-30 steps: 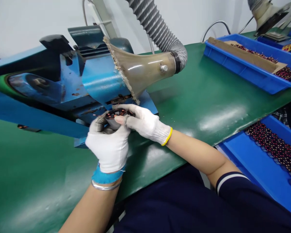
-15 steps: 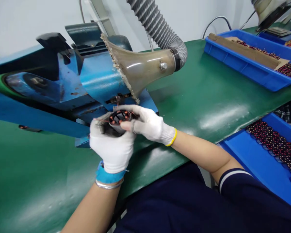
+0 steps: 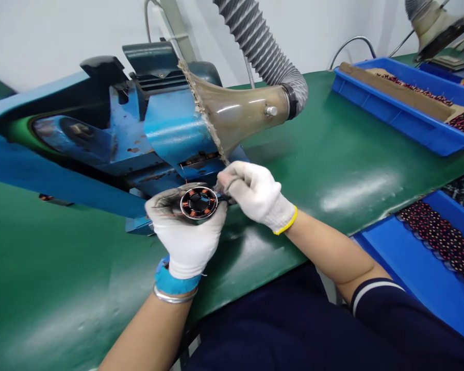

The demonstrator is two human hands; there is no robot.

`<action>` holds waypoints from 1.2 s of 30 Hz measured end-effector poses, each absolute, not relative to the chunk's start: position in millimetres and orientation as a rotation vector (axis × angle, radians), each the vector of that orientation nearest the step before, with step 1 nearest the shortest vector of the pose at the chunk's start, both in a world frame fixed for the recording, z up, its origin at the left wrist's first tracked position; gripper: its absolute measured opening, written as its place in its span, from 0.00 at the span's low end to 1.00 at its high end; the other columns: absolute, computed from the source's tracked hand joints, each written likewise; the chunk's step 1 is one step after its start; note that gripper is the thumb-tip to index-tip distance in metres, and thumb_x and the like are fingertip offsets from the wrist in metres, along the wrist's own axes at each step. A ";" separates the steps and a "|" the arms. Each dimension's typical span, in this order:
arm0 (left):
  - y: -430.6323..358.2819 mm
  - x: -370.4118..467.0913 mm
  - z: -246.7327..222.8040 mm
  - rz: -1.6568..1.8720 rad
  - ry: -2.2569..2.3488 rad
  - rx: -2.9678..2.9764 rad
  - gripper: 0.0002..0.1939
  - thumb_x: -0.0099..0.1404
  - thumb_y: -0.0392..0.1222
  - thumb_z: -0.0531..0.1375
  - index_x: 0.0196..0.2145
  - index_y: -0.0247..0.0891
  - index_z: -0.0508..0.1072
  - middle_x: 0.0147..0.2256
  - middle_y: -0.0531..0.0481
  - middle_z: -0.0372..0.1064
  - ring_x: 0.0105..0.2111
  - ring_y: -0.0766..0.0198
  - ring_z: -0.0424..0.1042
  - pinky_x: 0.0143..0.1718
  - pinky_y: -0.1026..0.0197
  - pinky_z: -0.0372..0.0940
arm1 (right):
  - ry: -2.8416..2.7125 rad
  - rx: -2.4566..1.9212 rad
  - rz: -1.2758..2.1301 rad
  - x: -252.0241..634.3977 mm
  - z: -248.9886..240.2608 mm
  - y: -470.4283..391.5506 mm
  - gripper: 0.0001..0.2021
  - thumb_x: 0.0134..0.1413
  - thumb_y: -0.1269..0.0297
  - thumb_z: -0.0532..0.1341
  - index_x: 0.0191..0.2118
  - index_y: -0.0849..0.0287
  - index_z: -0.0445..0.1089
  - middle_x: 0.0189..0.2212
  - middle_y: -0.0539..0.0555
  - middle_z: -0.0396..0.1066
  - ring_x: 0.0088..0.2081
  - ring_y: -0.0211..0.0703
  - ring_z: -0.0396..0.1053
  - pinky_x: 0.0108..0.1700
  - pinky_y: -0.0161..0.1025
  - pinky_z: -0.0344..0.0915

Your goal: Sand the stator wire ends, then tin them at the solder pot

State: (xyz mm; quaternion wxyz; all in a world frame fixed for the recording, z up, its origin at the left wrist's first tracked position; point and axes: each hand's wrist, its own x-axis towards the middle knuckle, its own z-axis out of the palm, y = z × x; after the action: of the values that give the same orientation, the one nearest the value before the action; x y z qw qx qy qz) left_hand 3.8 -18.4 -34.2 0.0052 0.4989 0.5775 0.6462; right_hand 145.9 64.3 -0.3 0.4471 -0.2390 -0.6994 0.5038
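Note:
My left hand [image 3: 185, 239], in a white glove with darkened fingers, is closed around a motor stator [image 3: 190, 210]. The stator is a round ring with copper windings inside, its open face turned up toward me. Thin copper wire ends stick out near its rim. Just to the right, my right hand [image 3: 257, 198] is closed in a pinch, its bare thumb tip showing. Something small and dark lies between those fingers and the stator; I cannot make out what it is. Directly behind both hands stands a blue belt machine [image 3: 178, 126].
A translucent suction hood [image 3: 239, 111] with a grey ribbed hose [image 3: 266, 46] sits against the machine. At the back right, a blue tray [image 3: 390, 113] holds cardboard and stators. Another blue bin [image 3: 398, 263] with rows of stators is at lower right, beside the green tabletop [image 3: 325, 154].
My right hand has moved off the stator's rim to its right side. The stator has tilted so its face points more toward me. The view has shifted slightly.

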 end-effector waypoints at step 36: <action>-19.8 6.5 -37.1 1.782 1.838 1.634 0.27 0.56 0.46 0.74 0.46 0.48 0.64 0.43 0.48 0.72 0.42 0.52 0.77 0.50 0.45 0.77 | -1.236 -0.731 1.774 129.5 -3.5 63.7 0.12 0.56 0.64 0.81 0.34 0.58 0.78 0.28 0.47 0.76 0.34 0.38 0.75 0.48 0.37 0.78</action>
State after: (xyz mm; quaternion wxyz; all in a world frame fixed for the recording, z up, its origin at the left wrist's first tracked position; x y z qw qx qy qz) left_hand 6.5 -19.8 -37.1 0.0523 0.5373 0.6045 0.5859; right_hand 129.5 63.7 -3.5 0.4167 -0.2913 -0.4923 0.7065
